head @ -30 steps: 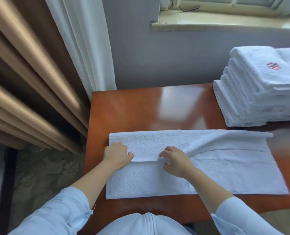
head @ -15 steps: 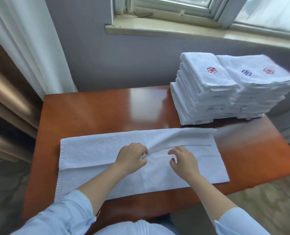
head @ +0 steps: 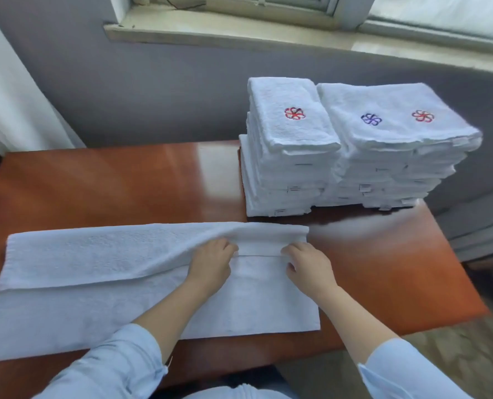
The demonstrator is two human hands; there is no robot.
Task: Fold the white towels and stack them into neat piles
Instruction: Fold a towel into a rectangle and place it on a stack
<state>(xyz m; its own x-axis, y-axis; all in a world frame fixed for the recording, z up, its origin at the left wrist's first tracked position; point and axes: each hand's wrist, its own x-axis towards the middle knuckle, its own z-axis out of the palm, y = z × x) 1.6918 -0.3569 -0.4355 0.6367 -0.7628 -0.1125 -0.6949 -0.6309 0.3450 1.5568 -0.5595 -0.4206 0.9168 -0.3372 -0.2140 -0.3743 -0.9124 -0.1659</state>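
Wooden table (head: 124, 182) below windowsill (head: 239, 36): towel (head: 81, 283) lies flat along near edge, far long edge folded fwd. L hand (head: 210, 267) & R hand (head: 308, 267), fingers curled, pinch the fold's hem. Both have shifted from the towel's left end to its right end. Fold prob. aligned full length. Finished piles (head: 291, 168) stand just behind.

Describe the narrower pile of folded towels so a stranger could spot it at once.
Find the reddish wooden table below the window sill. At its far right stand two piles of folded white towels; take the left pile. It is narrower and its top bears a single red flower, while the wider pile beside it shows one blue and one red.
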